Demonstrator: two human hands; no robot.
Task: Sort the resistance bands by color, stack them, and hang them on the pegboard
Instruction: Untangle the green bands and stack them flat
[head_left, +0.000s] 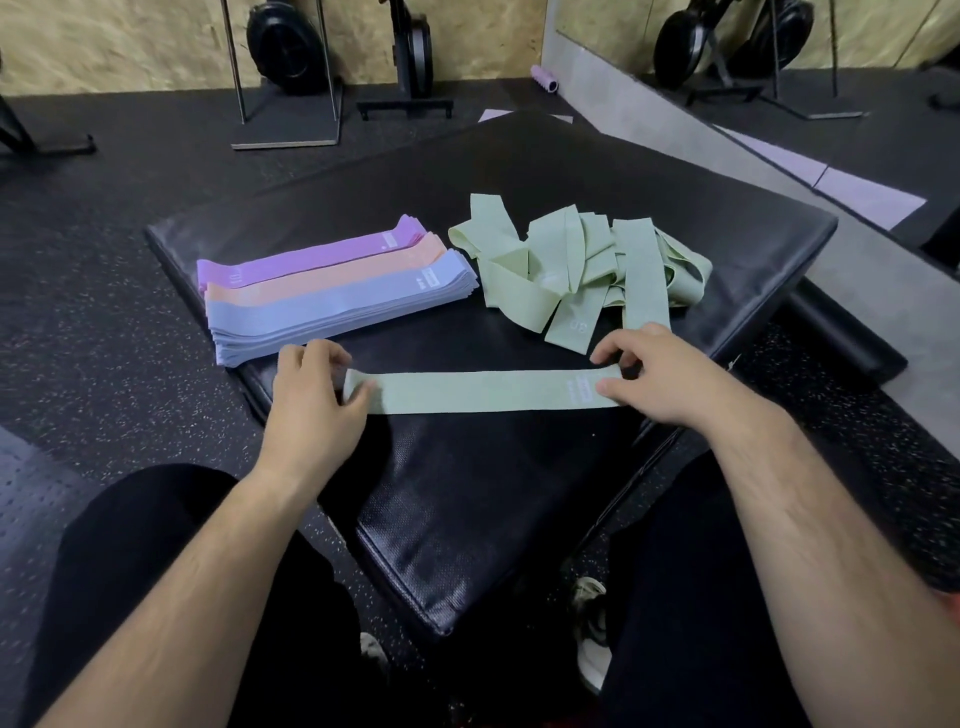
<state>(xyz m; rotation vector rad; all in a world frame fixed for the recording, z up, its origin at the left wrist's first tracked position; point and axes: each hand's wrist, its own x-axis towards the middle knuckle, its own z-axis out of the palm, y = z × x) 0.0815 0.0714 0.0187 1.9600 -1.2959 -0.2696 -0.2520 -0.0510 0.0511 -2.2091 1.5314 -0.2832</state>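
A single green band lies stretched flat, running left to right, across the near part of a padded black mat, and both hands grasp it. The left hand pinches the band's left end, thumb on top and fingers curled over the far edge. The right hand pinches the right end beside a small white label, thumb pressed on the fabric and fingertips bent down at the far edge. Whether the fingers of either hand reach under the band is hard to tell from this angle. Just beyond the left hand sit three neat stacks side by side, touching and slanting away to the right: a blue stack nearest, a peach stack in the middle, and a purple stack farthest. To their right, beyond the right hand, a loose green pile of tangled bands spreads over the mat, one strip trailing down close to the right hand's knuckles. The mat rests on a speckled dark floor. At the far wall stand black weight plates on racks, and a pale purple foam roller lies by the base of a mirror. The person's legs in black frame the mat's near corner.
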